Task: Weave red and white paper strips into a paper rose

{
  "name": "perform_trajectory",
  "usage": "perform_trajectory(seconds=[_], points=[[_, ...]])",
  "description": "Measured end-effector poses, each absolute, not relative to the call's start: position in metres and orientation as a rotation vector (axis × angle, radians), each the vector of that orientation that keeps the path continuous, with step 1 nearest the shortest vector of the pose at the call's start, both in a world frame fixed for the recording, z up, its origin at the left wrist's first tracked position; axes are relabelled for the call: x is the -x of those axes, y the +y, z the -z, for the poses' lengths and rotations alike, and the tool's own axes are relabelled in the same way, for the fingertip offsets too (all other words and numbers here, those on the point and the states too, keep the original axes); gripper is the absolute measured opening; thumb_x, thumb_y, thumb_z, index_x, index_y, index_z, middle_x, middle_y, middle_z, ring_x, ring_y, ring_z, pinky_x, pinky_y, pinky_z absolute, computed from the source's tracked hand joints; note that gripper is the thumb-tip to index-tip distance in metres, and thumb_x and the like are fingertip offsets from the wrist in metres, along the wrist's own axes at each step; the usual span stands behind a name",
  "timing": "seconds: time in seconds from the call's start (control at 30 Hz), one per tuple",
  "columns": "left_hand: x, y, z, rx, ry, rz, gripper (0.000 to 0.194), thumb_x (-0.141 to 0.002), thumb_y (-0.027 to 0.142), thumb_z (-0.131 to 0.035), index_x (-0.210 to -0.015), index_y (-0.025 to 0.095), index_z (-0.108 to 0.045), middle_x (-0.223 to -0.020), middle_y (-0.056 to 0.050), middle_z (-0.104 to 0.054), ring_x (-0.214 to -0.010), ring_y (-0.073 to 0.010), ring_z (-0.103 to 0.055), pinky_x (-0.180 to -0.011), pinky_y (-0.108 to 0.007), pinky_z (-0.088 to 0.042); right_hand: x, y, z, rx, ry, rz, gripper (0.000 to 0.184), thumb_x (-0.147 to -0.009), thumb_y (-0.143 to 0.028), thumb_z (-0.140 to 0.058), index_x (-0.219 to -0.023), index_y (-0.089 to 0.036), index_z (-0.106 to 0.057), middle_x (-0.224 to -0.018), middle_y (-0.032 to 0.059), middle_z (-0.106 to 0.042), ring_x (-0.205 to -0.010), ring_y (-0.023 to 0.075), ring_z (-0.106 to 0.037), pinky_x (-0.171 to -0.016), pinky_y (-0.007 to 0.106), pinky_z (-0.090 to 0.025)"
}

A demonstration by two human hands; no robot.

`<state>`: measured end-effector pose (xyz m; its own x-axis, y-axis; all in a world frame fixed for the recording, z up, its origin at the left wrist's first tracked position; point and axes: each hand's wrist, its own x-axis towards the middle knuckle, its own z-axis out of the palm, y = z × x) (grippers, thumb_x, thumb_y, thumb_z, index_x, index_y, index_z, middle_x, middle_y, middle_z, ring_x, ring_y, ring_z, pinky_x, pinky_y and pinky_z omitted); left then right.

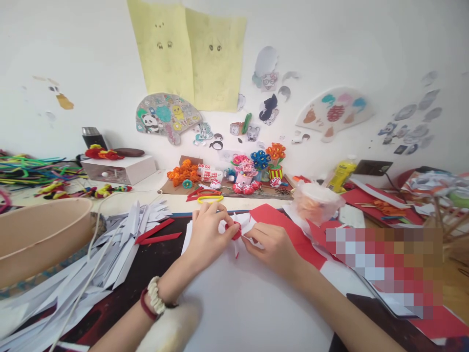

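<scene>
A small red and white folded paper piece (233, 231) with several white strip ends sticking out is held over white paper sheets (234, 298). My left hand (210, 230) pinches its red middle between thumb and fingers. From the other side, my right hand (269, 244) has thumb and forefinger closed on one of its white strip ends. Red paper (289, 234) lies behind my right hand. Left of my left hand, red strips (159, 232) rest next to a heap of white paper strips (126, 244).
A beige basin (44, 230) stands at the left. Along the wall are pipe-cleaner flowers (245, 166), a clear plastic tub (317, 200) and a yellow bottle (342, 173). A thin white cord (95, 234) crosses the strips. Something at the right is blurred out.
</scene>
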<state>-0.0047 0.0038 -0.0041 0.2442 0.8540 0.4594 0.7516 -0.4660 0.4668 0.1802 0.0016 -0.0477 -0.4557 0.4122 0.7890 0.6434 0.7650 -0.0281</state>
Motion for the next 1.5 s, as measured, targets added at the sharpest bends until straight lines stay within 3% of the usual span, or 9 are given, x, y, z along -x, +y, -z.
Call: perform_trajectory(seconds=[0.37, 0.5, 0.63, 0.73, 0.9, 1.0, 1.1, 1.17, 1.5], points=[[0.006, 0.008, 0.004, -2.31, 1.524, -1.071, 0.015, -0.082, 0.028, -0.068, -0.068, 0.021, -0.067, -0.093, -0.003, -0.064, -0.096, -0.0263, -0.055, -0.085, -0.045, -0.041, -0.181, -0.001, 0.046, 0.835, -2.096, 0.051, 0.027, -0.094, -0.022, -0.049, -0.069, -0.019, -0.059, -0.059, -0.0012, -0.056, -0.051, 0.0106, -0.049, -0.049, 0.023, -0.037], [0.018, 0.011, 0.0, -2.329, 1.244, -1.235, 0.012, -0.087, 0.033, -0.064, -0.09, 0.022, -0.064, -0.098, -0.004, -0.065, -0.096, -0.0231, -0.058, -0.087, -0.041, -0.046, -0.184, 0.001, 0.043, 0.945, -1.99, -0.02, 0.028, -0.095, -0.028, -0.053, -0.071, -0.019, -0.063, -0.06, -0.0011, -0.057, -0.051, 0.0116, -0.051, -0.048, 0.024, -0.038], [0.035, 0.013, -0.003, -2.552, 1.088, -1.109, 0.053, -0.079, 0.035, -0.074, -0.126, 0.025, -0.052, -0.129, -0.01, -0.057, -0.12, -0.0284, -0.052, -0.099, -0.046, -0.044, -0.188, 0.003, 0.039, 0.959, -1.866, -0.004, 0.023, -0.094, -0.031, -0.056, -0.076, -0.02, -0.066, -0.066, 0.0017, -0.066, -0.056, 0.0151, -0.06, -0.05, 0.026, -0.045], [0.039, 0.012, 0.001, -2.669, 1.111, -0.949, 0.068, -0.077, 0.031, -0.077, -0.136, 0.027, -0.044, -0.139, -0.012, -0.051, -0.128, -0.0312, -0.048, -0.103, -0.05, -0.042, -0.19, 0.003, 0.037, 0.909, -1.851, -0.016, 0.018, -0.093, -0.03, -0.058, -0.08, -0.021, -0.067, -0.074, 0.0036, -0.071, -0.064, 0.0177, -0.066, -0.055, 0.027, -0.05], [0.033, 0.01, 0.009, -2.722, 1.086, -1.005, 0.04, -0.084, 0.015, -0.062, -0.122, 0.024, -0.054, -0.124, -0.008, -0.061, -0.115, -0.0257, -0.058, -0.098, -0.044, -0.049, -0.189, 0.002, 0.036, 0.924, -1.866, -0.038, 0.011, -0.092, -0.026, -0.06, -0.084, -0.021, -0.066, -0.075, 0.0026, -0.071, -0.064, 0.0172, -0.066, -0.057, 0.028, -0.052], [0.031, 0.01, 0.01, -2.732, 1.092, -1.047, 0.036, -0.083, 0.013, -0.059, -0.117, 0.024, -0.056, -0.119, -0.008, -0.063, -0.111, -0.025, -0.06, -0.095, -0.043, -0.05, -0.19, 0.004, 0.036, 0.993, -1.86, 0.024, 0.008, -0.089, -0.03, -0.063, -0.09, -0.022, -0.065, -0.088, 0.0053, -0.07, -0.081, 0.0215, -0.067, -0.069, 0.033, -0.055], [0.032, 0.01, 0.009, -2.757, 1.111, -1.031, 0.036, -0.082, 0.012, -0.059, -0.116, 0.023, -0.056, -0.12, -0.008, -0.063, -0.11, -0.0254, -0.06, -0.093, -0.042, -0.051, -0.193, 0.009, 0.037, 1.037, -1.854, 0.14, 0.035, -0.086, -0.035, -0.066, -0.118, -0.023, -0.058, -0.119, 0.0103, -0.063, -0.112, 0.0281, -0.06, -0.09, 0.043, -0.052], [0.032, 0.01, 0.009, -2.771, 1.111, -1.005, 0.036, -0.081, 0.011, -0.059, -0.115, 0.022, -0.056, -0.119, -0.009, -0.063, -0.109, -0.0252, -0.061, -0.093, -0.041, -0.051, -0.195, 0.011, 0.037, 1.018, -1.931, 0.168, 0.046, -0.085, -0.035, -0.067, -0.128, -0.024, -0.052, -0.126, 0.0102, -0.06, -0.118, 0.0291, -0.056, -0.097, 0.047, -0.048], [0.03, 0.011, 0.008, -2.735, 1.081, -0.98, 0.034, -0.081, 0.008, -0.057, -0.111, 0.023, -0.06, -0.113, -0.007, -0.065, -0.104, -0.0233, -0.062, -0.091, -0.038, -0.052, -0.194, 0.009, 0.036, 0.925, -2.056, 0.128, 0.012, -0.087, -0.021, -0.062, -0.098, -0.02, -0.065, -0.093, 0.0075, -0.068, -0.088, 0.0231, -0.063, -0.074, 0.037, -0.053]])
